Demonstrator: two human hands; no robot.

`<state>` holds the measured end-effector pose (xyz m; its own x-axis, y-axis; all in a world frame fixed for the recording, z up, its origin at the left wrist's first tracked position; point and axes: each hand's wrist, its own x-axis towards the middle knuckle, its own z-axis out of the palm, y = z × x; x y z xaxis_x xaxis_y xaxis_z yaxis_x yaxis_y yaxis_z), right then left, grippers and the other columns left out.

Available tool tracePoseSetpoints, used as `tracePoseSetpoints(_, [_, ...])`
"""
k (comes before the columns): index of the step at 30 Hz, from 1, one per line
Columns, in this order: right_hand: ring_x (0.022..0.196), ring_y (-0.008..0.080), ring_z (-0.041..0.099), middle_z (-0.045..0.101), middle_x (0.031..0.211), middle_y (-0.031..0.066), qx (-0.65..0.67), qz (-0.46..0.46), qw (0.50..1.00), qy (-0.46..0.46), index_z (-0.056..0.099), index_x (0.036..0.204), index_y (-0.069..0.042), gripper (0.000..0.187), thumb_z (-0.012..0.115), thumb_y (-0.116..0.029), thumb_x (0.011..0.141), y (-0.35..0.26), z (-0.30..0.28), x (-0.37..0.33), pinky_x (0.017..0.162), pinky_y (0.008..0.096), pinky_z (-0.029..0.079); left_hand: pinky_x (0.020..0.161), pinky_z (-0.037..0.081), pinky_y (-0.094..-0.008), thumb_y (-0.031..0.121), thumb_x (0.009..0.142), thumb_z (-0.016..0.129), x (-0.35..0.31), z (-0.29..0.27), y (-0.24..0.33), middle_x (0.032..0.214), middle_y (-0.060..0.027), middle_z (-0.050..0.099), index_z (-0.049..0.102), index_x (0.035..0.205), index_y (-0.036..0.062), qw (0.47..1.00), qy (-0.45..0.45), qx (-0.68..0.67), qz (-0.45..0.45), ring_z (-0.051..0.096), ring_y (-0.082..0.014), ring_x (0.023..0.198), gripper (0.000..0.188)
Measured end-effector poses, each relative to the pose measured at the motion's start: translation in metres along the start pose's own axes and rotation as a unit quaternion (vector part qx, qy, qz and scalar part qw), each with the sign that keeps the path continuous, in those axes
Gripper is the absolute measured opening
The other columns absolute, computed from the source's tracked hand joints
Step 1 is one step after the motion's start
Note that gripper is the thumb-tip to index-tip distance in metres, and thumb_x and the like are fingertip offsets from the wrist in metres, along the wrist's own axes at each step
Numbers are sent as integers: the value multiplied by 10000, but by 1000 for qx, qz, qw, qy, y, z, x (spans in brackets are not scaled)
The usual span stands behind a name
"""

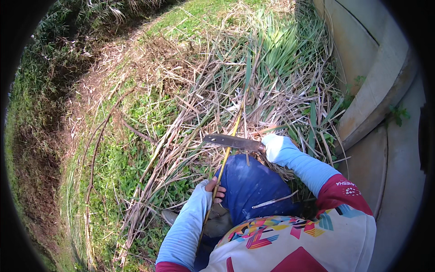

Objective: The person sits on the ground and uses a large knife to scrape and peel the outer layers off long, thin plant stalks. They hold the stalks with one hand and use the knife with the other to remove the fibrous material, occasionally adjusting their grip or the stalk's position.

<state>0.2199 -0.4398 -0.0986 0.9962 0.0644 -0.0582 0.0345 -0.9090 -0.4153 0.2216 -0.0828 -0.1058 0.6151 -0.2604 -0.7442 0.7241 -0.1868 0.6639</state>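
My right hand (276,147), in a light blue sleeve, is closed round the handle of a machete (238,143). The broad dark blade points left and crosses a long thin yellow-green stalk (226,156). Lower down, my left hand (215,190) grips that stalk, thumb and fingers wrapped round it. The stalk runs from beside my left forearm up past the blade into the cut leaves. Whether the edge touches the stalk I cannot tell. Just below the blade is my bent knee in blue trousers (253,186).
Cut long leaves and dry stalks (272,81) cover the ground ahead. A concrete wall with a sloping buttress (378,95) stands close on my right. Bare brown branches (97,140) lie on green weeds to the left. Denser brush (41,90) grows at the far left.
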Motion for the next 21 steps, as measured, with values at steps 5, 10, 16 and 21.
tracePoseSetpoints(5, [941,386,724,731,969,203,-4,-37,999,-22,721,981,-59,222,703,-189,803,-27,-17,-4,826,476,573,615,547,-357,417,1044,586,30,2,10,749,-99,709,681,987,34,989,45,113,82,686,-173,704,399])
tracePoseSetpoints(10, [833,390,714,704,811,176,44,-110,992,-47,710,806,-58,110,690,-139,735,-51,-40,2,738,466,567,710,525,-459,302,1030,583,-25,5,-1,831,-196,704,724,1111,56,829,275,402,276,681,-385,736,295])
tracePoseSetpoints(16, [908,422,696,704,931,211,-32,18,999,10,712,973,-67,207,711,-155,785,-22,-53,57,783,491,556,628,485,-496,255,1018,602,-131,-10,-26,778,-215,653,722,1114,82,777,350,456,257,656,-406,699,231])
tracePoseSetpoints(21, [996,420,708,735,1039,236,5,251,957,143,729,1095,-63,267,626,-225,910,94,-63,111,867,488,554,600,473,-451,213,1014,595,-177,-33,-53,740,-201,637,721,1132,102,781,337,488,197,622,-377,646,205])
